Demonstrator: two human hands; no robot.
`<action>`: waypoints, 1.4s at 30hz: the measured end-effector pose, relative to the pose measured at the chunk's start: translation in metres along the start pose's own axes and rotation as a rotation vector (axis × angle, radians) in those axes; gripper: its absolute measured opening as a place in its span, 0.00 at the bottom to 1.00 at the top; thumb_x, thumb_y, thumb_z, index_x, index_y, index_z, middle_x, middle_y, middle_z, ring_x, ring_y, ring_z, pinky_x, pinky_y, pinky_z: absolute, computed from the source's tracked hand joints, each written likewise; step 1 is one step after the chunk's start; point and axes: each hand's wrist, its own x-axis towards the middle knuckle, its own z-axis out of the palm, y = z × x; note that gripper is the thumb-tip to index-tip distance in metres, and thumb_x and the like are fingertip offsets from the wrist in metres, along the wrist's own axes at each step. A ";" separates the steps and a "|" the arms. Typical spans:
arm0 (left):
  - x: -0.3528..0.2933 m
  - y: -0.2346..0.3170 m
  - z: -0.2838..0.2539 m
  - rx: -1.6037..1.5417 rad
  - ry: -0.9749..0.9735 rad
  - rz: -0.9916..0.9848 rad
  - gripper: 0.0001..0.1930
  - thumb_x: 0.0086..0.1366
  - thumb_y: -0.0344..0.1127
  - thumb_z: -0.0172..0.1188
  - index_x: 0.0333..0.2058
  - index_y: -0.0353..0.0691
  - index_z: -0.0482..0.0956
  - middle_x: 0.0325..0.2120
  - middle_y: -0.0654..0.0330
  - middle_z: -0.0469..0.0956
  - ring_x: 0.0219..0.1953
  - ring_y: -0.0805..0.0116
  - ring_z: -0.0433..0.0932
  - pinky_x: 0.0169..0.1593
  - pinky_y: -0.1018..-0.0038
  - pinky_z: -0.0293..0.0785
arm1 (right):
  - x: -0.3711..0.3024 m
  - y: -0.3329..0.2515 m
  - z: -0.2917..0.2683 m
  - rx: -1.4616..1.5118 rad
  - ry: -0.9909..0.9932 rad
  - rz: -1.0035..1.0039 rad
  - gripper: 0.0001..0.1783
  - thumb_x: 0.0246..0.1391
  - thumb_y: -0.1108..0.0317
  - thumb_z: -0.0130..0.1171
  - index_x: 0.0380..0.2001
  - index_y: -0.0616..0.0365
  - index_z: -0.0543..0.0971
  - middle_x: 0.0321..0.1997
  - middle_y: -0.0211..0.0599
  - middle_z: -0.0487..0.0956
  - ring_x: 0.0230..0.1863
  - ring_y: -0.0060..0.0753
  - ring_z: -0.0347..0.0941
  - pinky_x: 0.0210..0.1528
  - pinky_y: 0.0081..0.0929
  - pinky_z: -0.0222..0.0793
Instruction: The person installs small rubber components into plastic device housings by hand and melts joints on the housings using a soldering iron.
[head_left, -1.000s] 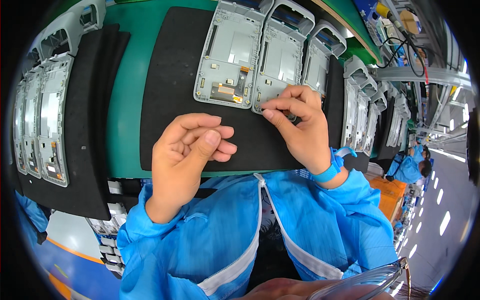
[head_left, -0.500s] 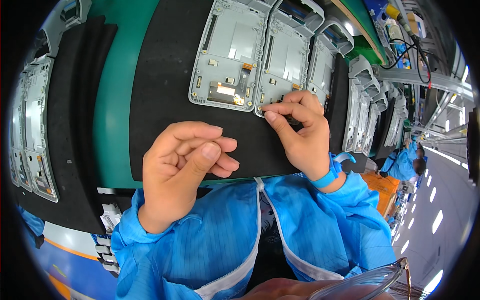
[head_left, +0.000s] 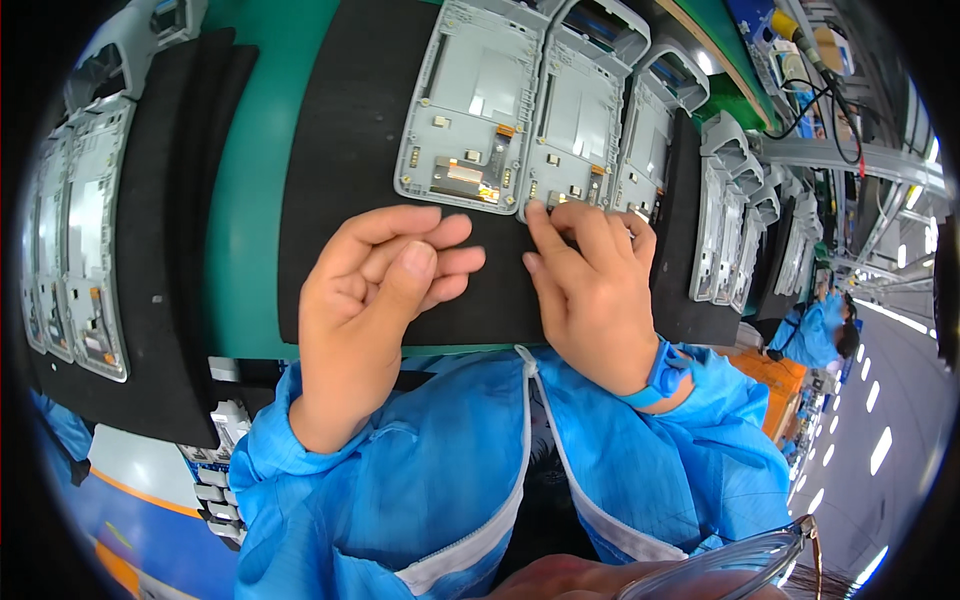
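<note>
Three grey housings [head_left: 480, 85] lie side by side on one black mat [head_left: 340, 130], over a green table [head_left: 250, 180]. Two hands are present. The right hand [head_left: 600, 290] is at the middle housing [head_left: 575, 110]: its index fingertip is on the near left corner, the thumb stands apart over the mat, and the hand is open, with nothing visible between thumb and index finger. One blue band [head_left: 665, 375] circles the right wrist. The left hand [head_left: 365, 285] hangs over the mat near the leftmost of the three, fingers loosely curled, thumb across them; whether it holds anything cannot be told. Three housings are counted in the left row [head_left: 92, 220], on a second mat [head_left: 180, 200], and three in the nearest right row [head_left: 715, 225].
</note>
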 end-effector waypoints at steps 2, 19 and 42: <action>0.002 0.002 0.002 -0.080 0.026 -0.066 0.14 0.62 0.32 0.46 0.45 0.31 0.65 0.41 0.50 0.71 0.43 0.64 0.73 0.45 0.76 0.71 | -0.002 0.002 -0.008 0.059 -0.077 0.026 0.22 0.40 0.71 0.56 0.43 0.62 0.71 0.38 0.35 0.68 0.39 0.35 0.64 0.47 0.36 0.52; -0.006 0.005 -0.001 -0.014 -0.238 -0.198 0.23 0.64 0.35 0.44 0.55 0.32 0.54 0.45 0.54 0.69 0.46 0.72 0.69 0.48 0.78 0.68 | 0.027 -0.020 -0.026 0.459 -0.068 -0.110 0.09 0.36 0.73 0.62 0.27 0.54 0.78 0.25 0.31 0.70 0.31 0.33 0.66 0.36 0.26 0.56; -0.001 0.017 -0.022 0.111 0.106 0.102 0.12 0.62 0.33 0.48 0.42 0.33 0.69 0.35 0.54 0.75 0.37 0.69 0.76 0.41 0.80 0.72 | 0.054 -0.019 -0.005 1.271 -0.070 0.421 0.08 0.48 0.76 0.52 0.34 0.64 0.69 0.31 0.43 0.77 0.28 0.20 0.71 0.32 0.15 0.67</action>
